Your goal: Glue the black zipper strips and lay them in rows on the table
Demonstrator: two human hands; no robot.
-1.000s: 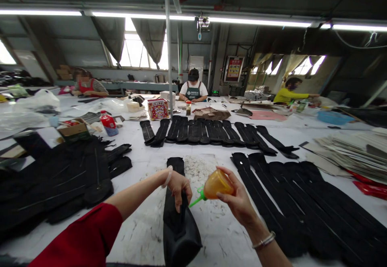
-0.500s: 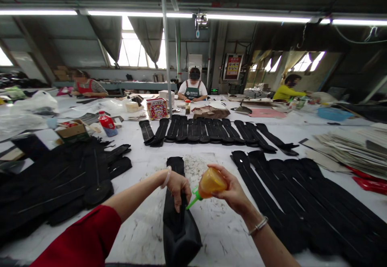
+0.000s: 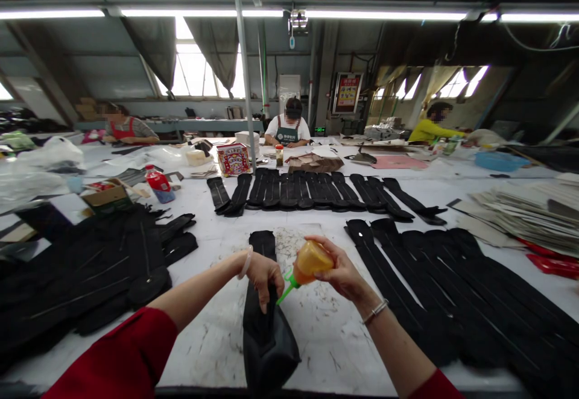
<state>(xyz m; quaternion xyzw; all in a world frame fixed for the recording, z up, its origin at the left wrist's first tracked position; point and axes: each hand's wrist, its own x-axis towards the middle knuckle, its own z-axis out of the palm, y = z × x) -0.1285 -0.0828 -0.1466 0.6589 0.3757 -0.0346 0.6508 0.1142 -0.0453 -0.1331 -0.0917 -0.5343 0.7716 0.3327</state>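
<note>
My left hand (image 3: 263,275) is closed on a long black boot-shaft-like piece (image 3: 270,357), its fingers pinching the folded material near the middle. The piece lies lengthwise in front of me, its wider end bulging towards me. In my right hand (image 3: 341,269) is a squeeze bottle (image 3: 314,262) of amber liquid, held tilted with its nozzle down. The green nozzle (image 3: 286,289) reaches down to the black piece, its tip right beside my left fingertips. Whether liquid is coming out is too small to tell.
Similar black pieces with zips lie in a row (image 3: 303,189) beyond, in a pile (image 3: 108,260) at left and overlapping (image 3: 434,278) at right. A red bottle (image 3: 159,183) stands back left; grey sheets (image 3: 534,212) are stacked at right. Several people sit across the table.
The nozzle tip has shifted slightly away from me along the black piece, and the bottle a little to the left. My left hand keeps its pinch. The whole view has moved slightly.
</note>
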